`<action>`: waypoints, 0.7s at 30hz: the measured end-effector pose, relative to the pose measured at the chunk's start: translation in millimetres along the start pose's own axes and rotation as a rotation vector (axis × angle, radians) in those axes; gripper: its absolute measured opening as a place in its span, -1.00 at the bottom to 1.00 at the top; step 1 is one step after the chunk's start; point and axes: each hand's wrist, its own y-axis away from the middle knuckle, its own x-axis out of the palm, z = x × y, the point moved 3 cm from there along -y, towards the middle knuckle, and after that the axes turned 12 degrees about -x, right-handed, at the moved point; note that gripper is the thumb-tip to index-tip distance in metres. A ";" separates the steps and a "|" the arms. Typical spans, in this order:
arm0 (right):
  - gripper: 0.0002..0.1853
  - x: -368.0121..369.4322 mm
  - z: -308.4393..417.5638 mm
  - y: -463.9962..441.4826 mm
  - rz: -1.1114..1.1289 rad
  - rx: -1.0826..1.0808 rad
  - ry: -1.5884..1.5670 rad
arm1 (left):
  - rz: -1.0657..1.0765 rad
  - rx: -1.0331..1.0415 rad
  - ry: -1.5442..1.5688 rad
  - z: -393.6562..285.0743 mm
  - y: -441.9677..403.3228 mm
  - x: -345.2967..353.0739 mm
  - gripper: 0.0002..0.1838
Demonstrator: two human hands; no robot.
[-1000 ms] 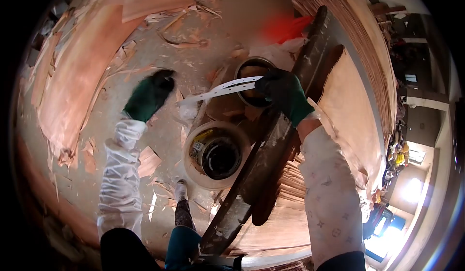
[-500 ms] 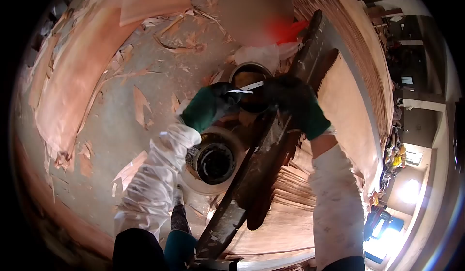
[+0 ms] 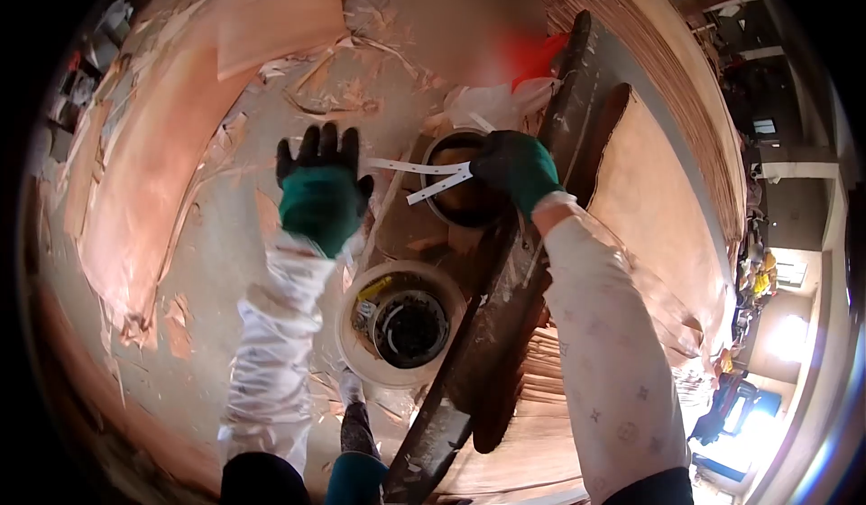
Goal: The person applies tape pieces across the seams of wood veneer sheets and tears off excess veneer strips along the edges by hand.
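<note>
White strips (image 3: 401,166) reach leftward from the right hand (image 3: 514,169), the nearer hand, toward the left hand (image 3: 320,189).

The punched strips fork in a narrow V across a round can (image 3: 437,210): the upper one lies almost level, its tip beside the left hand but apart from it; the lower one slants down and to the left. The right hand, gloved, is closed round their joined end, its exact finger grip hidden by the glove's back. The left hand, also gloved, has its fingers spread, back upward, and appears to hold nothing. Below the strips sits a pale bucket (image 3: 352,352), with a dark beam (image 3: 503,275) slanting past it.
</note>
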 end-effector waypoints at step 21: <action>-0.90 -277.0 -175.3 460.3 -0.193 0.570 0.718 | -0.012 0.365 0.245 -99.2 15.8 68.4 -0.20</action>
